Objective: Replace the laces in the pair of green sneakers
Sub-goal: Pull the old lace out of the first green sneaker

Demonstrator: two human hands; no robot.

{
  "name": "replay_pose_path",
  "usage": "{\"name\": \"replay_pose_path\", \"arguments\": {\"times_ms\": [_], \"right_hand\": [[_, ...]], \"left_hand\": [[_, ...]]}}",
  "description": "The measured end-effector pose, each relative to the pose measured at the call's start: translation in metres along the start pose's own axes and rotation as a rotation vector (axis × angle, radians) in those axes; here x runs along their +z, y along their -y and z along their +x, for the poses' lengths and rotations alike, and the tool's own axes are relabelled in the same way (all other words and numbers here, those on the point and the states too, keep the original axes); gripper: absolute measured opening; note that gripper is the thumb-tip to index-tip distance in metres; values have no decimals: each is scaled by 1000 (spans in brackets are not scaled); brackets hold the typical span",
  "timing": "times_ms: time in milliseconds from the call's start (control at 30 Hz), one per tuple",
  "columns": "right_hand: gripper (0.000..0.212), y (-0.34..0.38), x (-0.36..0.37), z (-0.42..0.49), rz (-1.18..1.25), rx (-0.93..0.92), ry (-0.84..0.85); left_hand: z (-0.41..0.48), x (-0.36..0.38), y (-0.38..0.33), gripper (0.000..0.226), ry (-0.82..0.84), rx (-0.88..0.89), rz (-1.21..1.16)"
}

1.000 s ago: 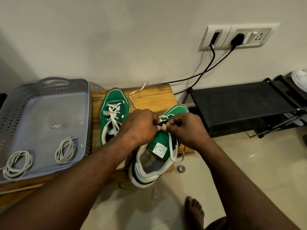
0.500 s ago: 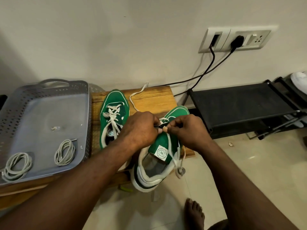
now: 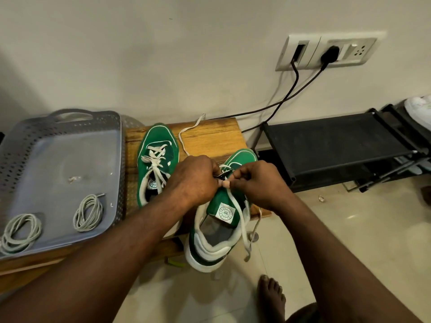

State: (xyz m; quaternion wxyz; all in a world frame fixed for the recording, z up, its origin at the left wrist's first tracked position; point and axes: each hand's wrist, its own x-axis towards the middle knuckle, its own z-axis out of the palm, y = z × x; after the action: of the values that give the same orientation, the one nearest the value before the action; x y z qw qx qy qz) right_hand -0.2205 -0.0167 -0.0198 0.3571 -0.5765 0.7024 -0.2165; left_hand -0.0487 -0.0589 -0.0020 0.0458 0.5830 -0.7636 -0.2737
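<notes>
Two green sneakers lie on a wooden bench (image 3: 210, 136). The left sneaker (image 3: 156, 159) is still laced in white. The right sneaker (image 3: 221, 220) hangs over the bench's front edge, heel toward me. My left hand (image 3: 193, 180) and my right hand (image 3: 258, 183) meet over its eyelets, both pinching the white lace (image 3: 240, 220). One loose end trails down past the heel, another runs back across the bench. Two coiled grey laces (image 3: 88, 212) (image 3: 21, 229) lie in a grey tray (image 3: 35, 127).
A black shoe rack (image 3: 338, 143) stands right of the bench, with a white shoe (image 3: 419, 108) at its far end. Black cables (image 3: 286, 96) drop from a wall socket (image 3: 326, 52). My bare foot (image 3: 271, 297) is on the tiled floor, near small scraps.
The loose lace end beside the right sneaker now hangs longer, down past the heel. Both hands stay pinched at the eyelets, barely shifted.
</notes>
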Motion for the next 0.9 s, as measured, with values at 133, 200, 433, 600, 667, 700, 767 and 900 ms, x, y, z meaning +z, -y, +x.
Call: {"name": "replay_pose_path", "arguments": {"times_ms": [133, 200, 433, 600, 667, 700, 767, 900], "right_hand": [[11, 5, -4, -2, 35, -111, 50], [6, 14, -13, -13, 248, -218, 279], [31, 0, -6, -3, -62, -1, -138], [26, -7, 12, 7, -159, 14, -218], [26, -8, 16, 11, -165, 22, -230], [25, -8, 18, 12, -167, 22, -233], [26, -7, 20, 12, -167, 10, -232], [27, -4, 17, 9, -137, -8, -173]], "left_hand": [[0, 1, 5, 14, -29, -37, -7], [1, -1, 8, 14, -63, -58, 10], [5, -4, 6, 12, -53, -25, -16], [6, 0, 5, 14, -18, -7, 4], [5, 1, 6, 14, -24, -2, -8], [5, 2, 6, 13, -28, 1, -8], [5, 3, 7, 13, -28, 10, -6], [7, 2, 9, 11, -16, 12, -26]]}}
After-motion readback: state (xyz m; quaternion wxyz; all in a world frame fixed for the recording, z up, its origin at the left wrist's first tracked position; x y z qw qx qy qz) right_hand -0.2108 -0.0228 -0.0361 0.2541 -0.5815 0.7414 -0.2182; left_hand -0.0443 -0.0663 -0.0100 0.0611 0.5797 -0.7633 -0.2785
